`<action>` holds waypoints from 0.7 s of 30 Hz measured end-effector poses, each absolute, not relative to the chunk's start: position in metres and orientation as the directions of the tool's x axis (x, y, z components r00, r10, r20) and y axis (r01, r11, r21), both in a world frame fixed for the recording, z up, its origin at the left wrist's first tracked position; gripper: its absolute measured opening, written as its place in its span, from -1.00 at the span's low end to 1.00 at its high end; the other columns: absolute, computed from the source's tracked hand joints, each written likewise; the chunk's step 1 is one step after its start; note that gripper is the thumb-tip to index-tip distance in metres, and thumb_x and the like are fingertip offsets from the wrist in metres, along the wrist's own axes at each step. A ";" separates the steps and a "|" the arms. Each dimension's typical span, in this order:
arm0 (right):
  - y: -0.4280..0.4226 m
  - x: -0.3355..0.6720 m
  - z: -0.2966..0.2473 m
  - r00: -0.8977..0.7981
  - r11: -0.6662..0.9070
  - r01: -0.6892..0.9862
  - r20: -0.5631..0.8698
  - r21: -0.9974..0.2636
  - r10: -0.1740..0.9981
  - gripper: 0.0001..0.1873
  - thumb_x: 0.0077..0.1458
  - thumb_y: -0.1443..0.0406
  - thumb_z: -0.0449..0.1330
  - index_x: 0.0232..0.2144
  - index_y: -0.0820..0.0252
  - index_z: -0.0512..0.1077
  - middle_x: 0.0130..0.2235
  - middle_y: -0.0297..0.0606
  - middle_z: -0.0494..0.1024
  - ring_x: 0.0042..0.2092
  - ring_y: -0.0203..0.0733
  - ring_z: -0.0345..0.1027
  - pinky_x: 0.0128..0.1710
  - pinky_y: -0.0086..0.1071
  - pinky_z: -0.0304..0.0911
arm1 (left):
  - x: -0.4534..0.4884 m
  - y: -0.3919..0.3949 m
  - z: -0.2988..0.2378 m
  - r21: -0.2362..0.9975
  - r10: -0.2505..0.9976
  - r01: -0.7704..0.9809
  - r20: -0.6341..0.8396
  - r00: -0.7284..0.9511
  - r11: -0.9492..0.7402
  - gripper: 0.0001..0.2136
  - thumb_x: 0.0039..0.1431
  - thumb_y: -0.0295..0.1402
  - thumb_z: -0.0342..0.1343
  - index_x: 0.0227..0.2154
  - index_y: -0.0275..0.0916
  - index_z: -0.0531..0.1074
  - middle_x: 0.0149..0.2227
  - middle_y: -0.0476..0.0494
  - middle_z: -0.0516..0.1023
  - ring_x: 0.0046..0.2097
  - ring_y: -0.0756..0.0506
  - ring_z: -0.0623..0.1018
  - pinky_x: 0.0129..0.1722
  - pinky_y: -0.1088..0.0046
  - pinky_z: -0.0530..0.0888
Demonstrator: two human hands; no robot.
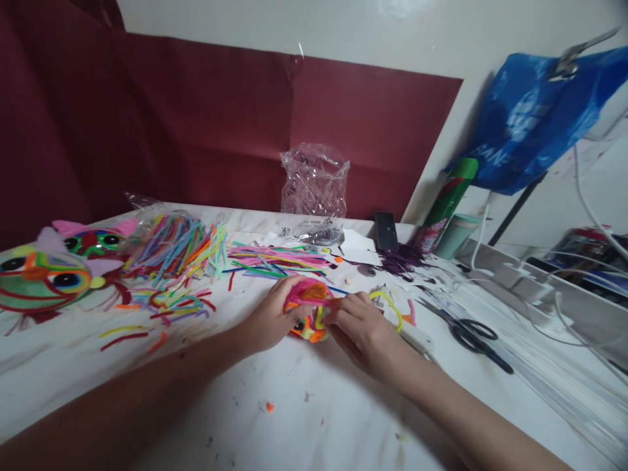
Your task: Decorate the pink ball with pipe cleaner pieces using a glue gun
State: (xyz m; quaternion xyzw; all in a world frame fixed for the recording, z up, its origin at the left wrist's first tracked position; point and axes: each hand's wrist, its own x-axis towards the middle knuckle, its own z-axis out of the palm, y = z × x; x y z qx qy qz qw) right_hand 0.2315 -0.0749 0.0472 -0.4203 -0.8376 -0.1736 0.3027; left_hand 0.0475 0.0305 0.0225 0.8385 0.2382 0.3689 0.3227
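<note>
A small craft piece covered in pink, orange and yellow pipe cleaners is between my two hands, above the white marbled table. My left hand is wrapped round its left side, thumb toward me. The fingers of my right hand are pinched together at its right side, on a pink pipe cleaner. A dark eye shows low on the piece, beside the left thumb. To the right of my right hand lie a bent yellow pipe cleaner and a white glue-gun-like tool, partly hidden by the hand.
Black scissors lie at the right near clear sticks. Bundled pipe cleaners and two decorated masks sit at the left. Behind are a phone, purple strands and a clear plastic bag. Cables and plugs line the right.
</note>
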 end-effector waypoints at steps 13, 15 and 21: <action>-0.092 0.226 0.066 -0.393 0.735 0.639 0.725 -0.227 0.565 -0.84 0.24 0.35 0.02 -0.39 0.16 0.32 -0.45 -0.28 0.44 -0.40 -0.25 0.28 -0.37 -0.37 0.24 | 0.038 -0.016 0.063 0.301 0.162 -0.099 0.729 0.665 -0.948 -0.91 0.23 -0.35 0.03 -0.32 -0.23 0.40 -0.37 -0.13 0.54 -0.29 -0.06 0.48 -0.23 0.39 0.41; -0.095 0.224 0.069 -0.397 0.741 0.627 0.720 -0.239 0.569 -0.84 0.24 0.36 0.02 -0.40 0.17 0.32 -0.45 -0.28 0.44 -0.39 -0.26 0.27 -0.35 -0.37 0.24 | 0.037 -0.018 0.065 0.276 0.144 -0.096 0.731 0.667 -0.956 -0.89 0.23 -0.37 0.02 -0.39 -0.23 0.39 -0.44 -0.11 0.50 -0.32 -0.06 0.43 -0.25 0.38 0.37; -0.103 0.221 0.076 -0.458 0.766 0.625 0.725 -0.148 0.514 -0.86 0.22 0.40 0.01 -0.38 0.17 0.31 -0.42 -0.25 0.45 -0.35 -0.23 0.27 -0.33 -0.35 0.23 | 0.033 -0.025 0.073 0.289 0.139 -0.108 0.715 0.685 -0.951 -0.94 0.22 -0.40 0.03 -0.36 -0.21 0.38 -0.33 -0.14 0.50 -0.23 -0.09 0.40 -0.19 0.35 0.35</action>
